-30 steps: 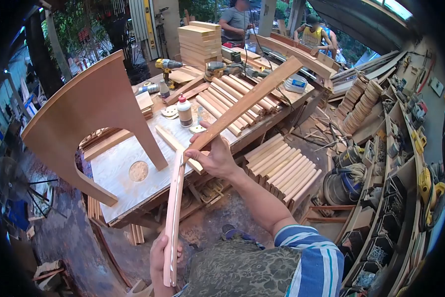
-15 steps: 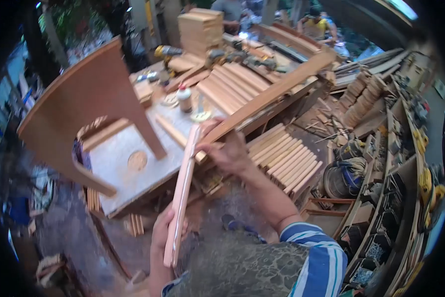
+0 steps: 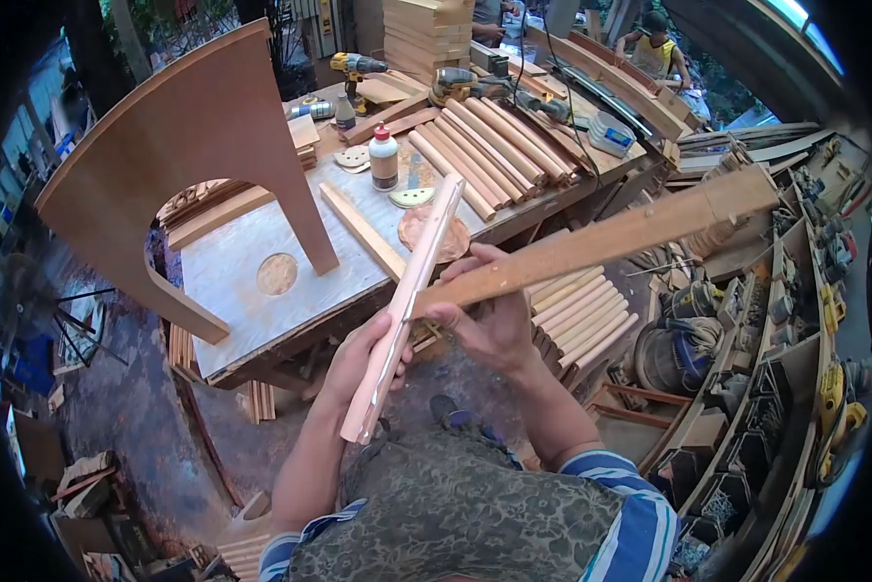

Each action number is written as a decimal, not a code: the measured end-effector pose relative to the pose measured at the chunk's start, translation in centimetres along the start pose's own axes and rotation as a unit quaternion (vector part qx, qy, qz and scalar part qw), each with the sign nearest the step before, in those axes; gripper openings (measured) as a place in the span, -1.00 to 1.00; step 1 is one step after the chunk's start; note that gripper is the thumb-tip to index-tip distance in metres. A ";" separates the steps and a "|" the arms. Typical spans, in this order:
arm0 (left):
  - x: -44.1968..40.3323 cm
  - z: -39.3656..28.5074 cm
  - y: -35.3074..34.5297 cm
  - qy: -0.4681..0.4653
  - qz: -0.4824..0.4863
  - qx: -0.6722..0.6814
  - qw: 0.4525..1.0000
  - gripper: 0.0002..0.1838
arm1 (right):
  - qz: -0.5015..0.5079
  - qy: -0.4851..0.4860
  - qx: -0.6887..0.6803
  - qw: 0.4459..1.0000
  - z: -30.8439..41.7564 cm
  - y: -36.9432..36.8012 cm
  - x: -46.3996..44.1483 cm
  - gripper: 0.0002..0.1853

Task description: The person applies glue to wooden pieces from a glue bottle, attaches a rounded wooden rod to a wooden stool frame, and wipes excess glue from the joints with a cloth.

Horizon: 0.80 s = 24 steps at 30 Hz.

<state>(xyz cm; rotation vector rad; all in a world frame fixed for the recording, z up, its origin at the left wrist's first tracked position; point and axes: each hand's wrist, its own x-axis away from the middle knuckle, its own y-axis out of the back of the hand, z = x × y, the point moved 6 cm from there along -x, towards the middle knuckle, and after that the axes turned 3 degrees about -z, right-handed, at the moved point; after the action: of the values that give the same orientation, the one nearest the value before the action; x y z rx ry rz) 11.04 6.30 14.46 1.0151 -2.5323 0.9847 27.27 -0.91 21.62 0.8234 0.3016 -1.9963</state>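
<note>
My left hand (image 3: 366,361) is wrapped round a pale rounded wooden piece (image 3: 426,238) that has a whitish strip along one side. In my right hand (image 3: 489,325) is the near end of a long flat brown board (image 3: 611,233), which points away to the right. The near end of that board meets or overlaps the side of the pale piece just above my left hand. Both pieces are held in the air in front of the workbench (image 3: 232,242). A bottle with a red cap (image 3: 384,160) stands on the bench beyond them.
A large curved wooden panel (image 3: 198,126) rises at the left of the bench. Rounded wooden pieces (image 3: 499,145) lie on the bench, with more (image 3: 586,315) stacked below. A drill (image 3: 356,73) stands at the back. Shelves (image 3: 746,388) line the right; a person (image 3: 657,53) is behind.
The brown board has swung lower and to the right. The pale piece has risen, and my left hand now grips it closer to the board. The view has shifted slightly.
</note>
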 end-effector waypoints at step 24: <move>-10.6 -1.0 -6.5 0.019 0.000 -0.081 0.997 -0.52 | -0.051 0.031 0.062 0.996 5.7 3.2 3.6 -0.11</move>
<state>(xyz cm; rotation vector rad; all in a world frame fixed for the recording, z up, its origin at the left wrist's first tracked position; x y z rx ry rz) 23.20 9.02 13.76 0.9417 -2.5326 0.7759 26.26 -7.94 23.89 0.9665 0.2633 -2.1041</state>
